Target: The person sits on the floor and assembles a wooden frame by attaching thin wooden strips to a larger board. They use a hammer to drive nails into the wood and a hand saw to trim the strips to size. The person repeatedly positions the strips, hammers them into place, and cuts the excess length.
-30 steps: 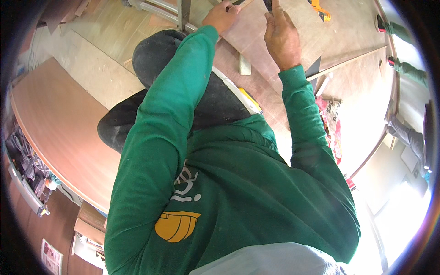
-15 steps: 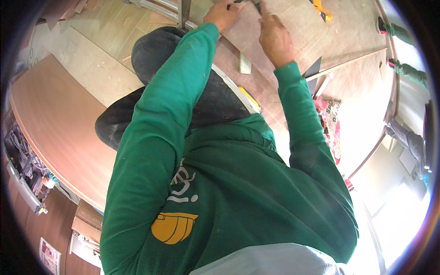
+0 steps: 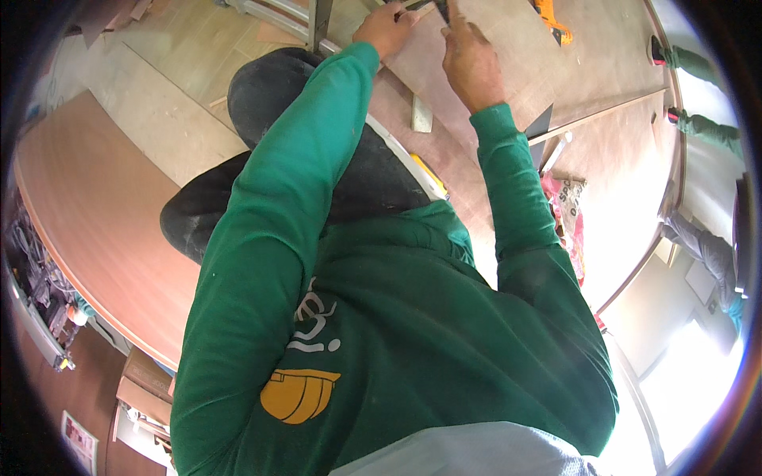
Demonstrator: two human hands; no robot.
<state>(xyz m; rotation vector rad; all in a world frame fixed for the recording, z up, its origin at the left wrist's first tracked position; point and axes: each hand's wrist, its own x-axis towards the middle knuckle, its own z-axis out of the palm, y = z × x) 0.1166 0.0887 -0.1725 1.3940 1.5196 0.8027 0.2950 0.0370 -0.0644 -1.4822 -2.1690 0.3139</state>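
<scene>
At the top edge, my left hand (image 3: 386, 30) is closed with its fingers bent over a dark thing, which the picture's rim partly cuts off. A thin pale strip (image 3: 426, 9) shows just beside those fingertips. My right hand (image 3: 474, 70) lies a little to the right, fingers curled round something dark that I cannot make out. Both hands are over a light brown wooden board (image 3: 429, 55). Nearer to me, a small pale wood block (image 3: 421, 115) lies between my forearms.
An orange tool (image 3: 553, 22) lies at the far right of the boards. A yellow-edged tool (image 3: 429, 176) is beside my leg. A red and white bag (image 3: 565, 214) lies right of my right arm. A large curved panel (image 3: 103, 214) is at left. People's legs (image 3: 702, 131) show at far right.
My right hand has shifted slightly left, toward my left hand. The pale strip by the left fingertips shows more clearly now. My view has turned a little.
</scene>
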